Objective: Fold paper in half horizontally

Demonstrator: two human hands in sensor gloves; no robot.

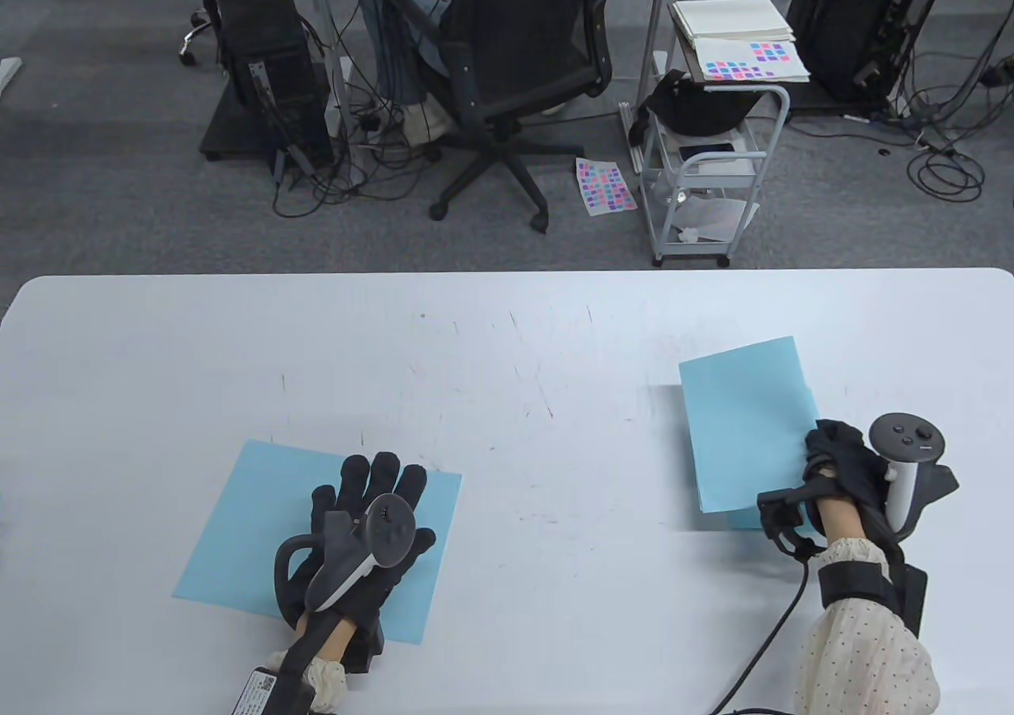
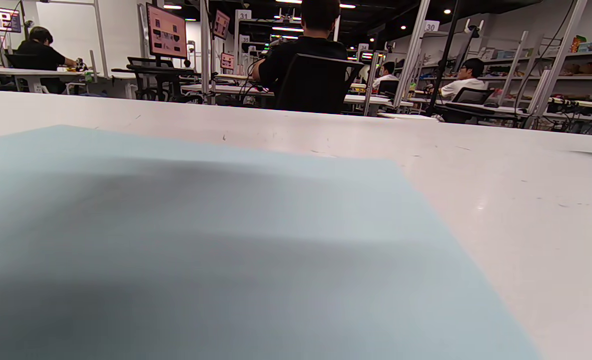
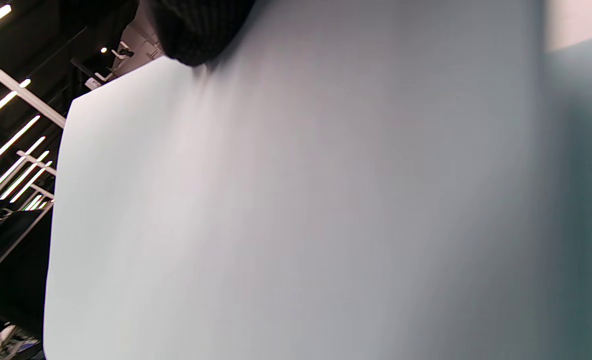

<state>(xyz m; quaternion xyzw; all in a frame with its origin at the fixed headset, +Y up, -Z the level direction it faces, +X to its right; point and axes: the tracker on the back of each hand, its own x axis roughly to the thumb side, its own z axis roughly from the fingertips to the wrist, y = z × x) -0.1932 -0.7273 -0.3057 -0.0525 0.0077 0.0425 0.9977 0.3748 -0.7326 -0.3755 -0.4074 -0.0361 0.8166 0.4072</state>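
A light-blue sheet of paper (image 1: 238,525) lies flat on the white table (image 1: 507,327) at the front left. My left hand (image 1: 372,501) rests flat on it with the fingers spread; the left wrist view shows only the sheet (image 2: 201,250). A second light-blue paper (image 1: 745,430) is at the right, its top layer raised off the table with a lower layer showing under its near edge. My right hand (image 1: 840,462) grips this paper at its right edge. In the right wrist view the paper (image 3: 276,200) fills the frame, with a gloved fingertip (image 3: 196,30) on its top edge.
Past the table's far edge stand an office chair (image 1: 515,58), a computer tower (image 1: 269,74) and a small white cart (image 1: 705,169) with papers on it. Cables lie on the grey floor.
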